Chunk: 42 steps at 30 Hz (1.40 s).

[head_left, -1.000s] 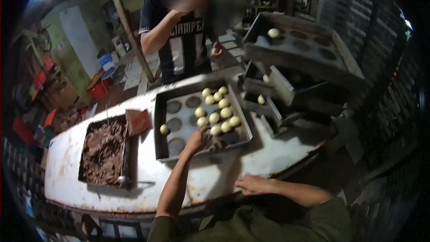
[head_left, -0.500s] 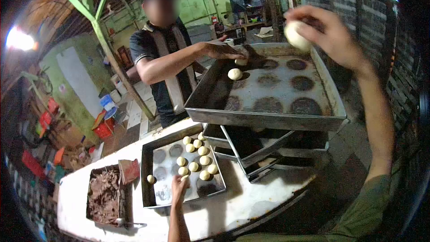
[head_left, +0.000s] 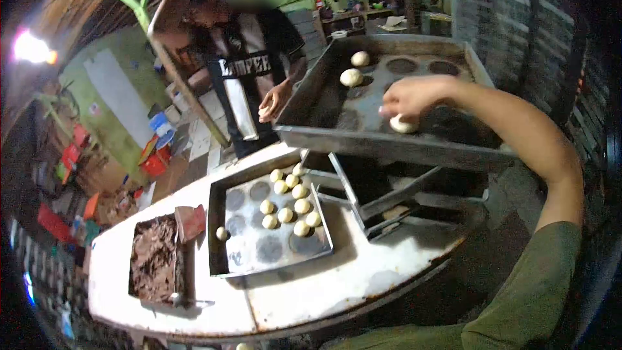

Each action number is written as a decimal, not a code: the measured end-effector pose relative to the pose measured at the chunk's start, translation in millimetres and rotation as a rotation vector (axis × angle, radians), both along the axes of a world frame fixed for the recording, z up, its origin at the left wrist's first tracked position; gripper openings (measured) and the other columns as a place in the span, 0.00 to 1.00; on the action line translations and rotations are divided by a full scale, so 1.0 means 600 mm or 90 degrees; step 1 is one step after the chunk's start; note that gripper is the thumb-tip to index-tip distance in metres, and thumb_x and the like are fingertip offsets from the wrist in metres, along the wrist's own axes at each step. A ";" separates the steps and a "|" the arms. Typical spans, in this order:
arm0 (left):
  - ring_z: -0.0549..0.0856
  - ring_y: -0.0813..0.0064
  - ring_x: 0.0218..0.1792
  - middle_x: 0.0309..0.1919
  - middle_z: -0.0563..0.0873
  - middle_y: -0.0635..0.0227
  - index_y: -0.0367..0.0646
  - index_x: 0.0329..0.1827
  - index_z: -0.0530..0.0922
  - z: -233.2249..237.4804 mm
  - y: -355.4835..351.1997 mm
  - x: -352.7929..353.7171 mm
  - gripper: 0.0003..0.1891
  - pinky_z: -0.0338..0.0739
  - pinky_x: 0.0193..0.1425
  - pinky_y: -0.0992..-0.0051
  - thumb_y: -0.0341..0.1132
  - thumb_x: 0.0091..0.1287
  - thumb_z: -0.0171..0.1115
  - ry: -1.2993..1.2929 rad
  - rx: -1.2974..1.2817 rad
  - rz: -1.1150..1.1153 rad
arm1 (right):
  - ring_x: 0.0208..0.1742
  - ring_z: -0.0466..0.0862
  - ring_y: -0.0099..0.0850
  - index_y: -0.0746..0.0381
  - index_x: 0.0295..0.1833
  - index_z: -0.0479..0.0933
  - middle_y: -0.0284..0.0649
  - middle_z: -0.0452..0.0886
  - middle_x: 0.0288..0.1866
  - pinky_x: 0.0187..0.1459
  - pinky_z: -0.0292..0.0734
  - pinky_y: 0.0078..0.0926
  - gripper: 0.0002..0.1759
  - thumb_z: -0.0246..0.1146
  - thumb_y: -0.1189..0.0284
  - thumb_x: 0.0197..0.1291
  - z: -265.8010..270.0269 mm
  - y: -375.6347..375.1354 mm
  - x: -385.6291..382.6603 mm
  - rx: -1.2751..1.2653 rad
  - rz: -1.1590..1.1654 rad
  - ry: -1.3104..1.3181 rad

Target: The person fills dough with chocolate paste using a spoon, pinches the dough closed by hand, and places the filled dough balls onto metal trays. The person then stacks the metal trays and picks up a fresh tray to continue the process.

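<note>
My right hand (head_left: 421, 96) reaches into the raised baking tray (head_left: 389, 139). Its fingers are closed over a pale dough ball (head_left: 403, 124), which is low against the tray's dark-ringed bottom. Farther back in the same tray sit two more balls, one dough ball (head_left: 351, 78) slightly nearer than the other. My left hand is out of view. Below, on the white table, a second tray (head_left: 272, 268) holds several small dough balls (head_left: 285, 215), mostly on its right side. A partly cut-off pale ball (head_left: 243, 347) shows at the bottom edge.
A container of brown filling (head_left: 155, 259) with a reddish piece (head_left: 190, 223) on its rim stands left on the table (head_left: 291, 311). A metal rack (head_left: 346, 188) is under the raised tray. Across from me, a co-worker's hand (head_left: 275, 100) holds a pale ball.
My right hand has come down into the raised tray with its dough ball. My left hand has left the lower tray and the view. The co-worker's arm has drawn back from the raised tray.
</note>
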<state>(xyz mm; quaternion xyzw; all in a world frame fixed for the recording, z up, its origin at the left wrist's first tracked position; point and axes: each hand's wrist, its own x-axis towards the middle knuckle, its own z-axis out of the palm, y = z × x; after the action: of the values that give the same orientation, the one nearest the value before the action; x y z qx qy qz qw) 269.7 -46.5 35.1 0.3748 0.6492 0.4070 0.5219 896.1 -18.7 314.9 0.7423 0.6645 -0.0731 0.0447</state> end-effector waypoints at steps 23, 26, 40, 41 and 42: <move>0.78 0.76 0.45 0.45 0.79 0.61 0.32 0.58 0.68 -0.126 -0.136 -0.298 0.20 0.74 0.51 0.78 0.19 0.60 0.50 -0.028 0.347 0.054 | 0.51 0.76 0.40 0.63 0.44 0.76 0.45 0.76 0.48 0.51 0.71 0.36 0.14 0.58 0.63 0.60 -0.436 -0.026 -1.189 0.453 0.599 0.627; 0.75 0.69 0.54 0.54 0.74 0.58 0.30 0.63 0.63 -0.012 -0.127 -0.304 0.27 0.68 0.60 0.74 0.17 0.57 0.39 -0.505 0.138 0.120 | 0.47 0.78 0.29 0.68 0.43 0.77 0.44 0.80 0.41 0.54 0.69 0.28 0.25 0.44 0.57 0.69 -0.495 0.018 -1.234 -0.201 0.176 1.163; 0.76 0.70 0.53 0.54 0.74 0.58 0.33 0.62 0.64 -0.047 0.174 -0.330 0.25 0.71 0.57 0.73 0.22 0.58 0.49 -0.599 0.053 0.048 | 0.55 0.68 0.45 0.64 0.56 0.64 0.47 0.70 0.52 0.56 0.62 0.43 0.26 0.63 0.70 0.51 -0.584 0.382 -1.139 0.482 0.112 0.441; 0.77 0.72 0.50 0.51 0.76 0.60 0.33 0.60 0.66 -0.064 0.194 -0.325 0.24 0.73 0.54 0.75 0.23 0.58 0.52 -0.527 0.013 0.063 | 0.53 0.70 0.46 0.63 0.54 0.65 0.47 0.70 0.50 0.53 0.64 0.42 0.23 0.62 0.72 0.52 -0.608 0.401 -1.134 0.448 0.117 0.485; 0.79 0.74 0.46 0.49 0.78 0.62 0.34 0.59 0.68 -0.079 0.208 -0.318 0.22 0.75 0.50 0.77 0.23 0.59 0.54 -0.458 -0.032 0.077 | 0.51 0.72 0.47 0.63 0.53 0.66 0.47 0.71 0.47 0.50 0.67 0.42 0.20 0.60 0.74 0.54 -0.627 0.409 -1.128 0.411 0.118 0.523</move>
<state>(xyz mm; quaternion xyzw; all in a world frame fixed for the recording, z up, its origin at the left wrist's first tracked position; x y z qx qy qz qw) 78.9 78.4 -12.5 0.1556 0.4553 0.5267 0.7008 219.6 226.5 -61.1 0.5665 0.6790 -0.1457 -0.4437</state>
